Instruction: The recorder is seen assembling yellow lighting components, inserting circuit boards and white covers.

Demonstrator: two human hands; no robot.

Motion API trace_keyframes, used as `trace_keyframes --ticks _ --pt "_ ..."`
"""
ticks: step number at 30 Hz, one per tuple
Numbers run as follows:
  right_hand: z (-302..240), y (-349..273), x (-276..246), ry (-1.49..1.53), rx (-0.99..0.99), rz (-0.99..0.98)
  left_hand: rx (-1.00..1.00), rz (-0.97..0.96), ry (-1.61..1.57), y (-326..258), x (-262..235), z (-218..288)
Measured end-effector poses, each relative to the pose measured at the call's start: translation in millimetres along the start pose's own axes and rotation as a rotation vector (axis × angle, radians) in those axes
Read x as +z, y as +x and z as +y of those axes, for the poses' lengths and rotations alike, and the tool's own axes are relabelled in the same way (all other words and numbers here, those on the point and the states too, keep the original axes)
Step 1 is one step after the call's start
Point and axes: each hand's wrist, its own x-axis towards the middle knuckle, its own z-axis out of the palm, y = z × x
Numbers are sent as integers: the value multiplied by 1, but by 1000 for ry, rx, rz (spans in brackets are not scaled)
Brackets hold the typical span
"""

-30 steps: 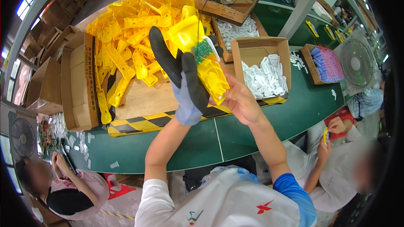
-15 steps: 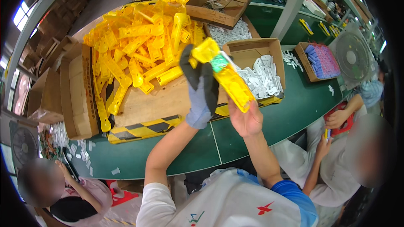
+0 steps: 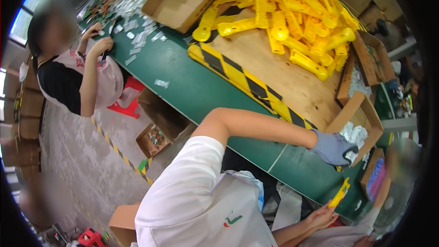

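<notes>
My left hand (image 3: 336,148), in a grey glove with dark fingers, reaches across to the far right at a small cardboard box (image 3: 372,119). Its fingers are closed at the box's near side, beside a heap of white plastic parts (image 3: 353,133), and a small white plastic part (image 3: 351,156) shows at the fingertips. Nearer to me, at the lower right, my bare right hand (image 3: 322,216) grips a long yellow plastic housing (image 3: 339,193) by its lower end. The housing tilts up over the table edge; its inside is too small to make out.
A big heap of yellow housings (image 3: 297,13) lies on a wooden board (image 3: 256,55) edged with black-and-yellow tape. Left of it stand a carton (image 3: 183,0) and scattered clear pieces (image 3: 137,32). A co-worker (image 3: 77,73) sits at left. A box of purple items (image 3: 376,174) is at right.
The view has swung left and tilted. My left hand has let go of the yellow housing and moved to the white parts' box; my right hand keeps the housing, lower and nearer the table edge.
</notes>
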Motion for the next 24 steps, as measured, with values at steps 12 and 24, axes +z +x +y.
trace_keyframes --ticks 12,24 --pt "59 67 -87 -564 39 138 149 -379 439 -16 -19 9" --pt "123 21 -57 -671 -2 405 73 -271 502 -38 -59 30"
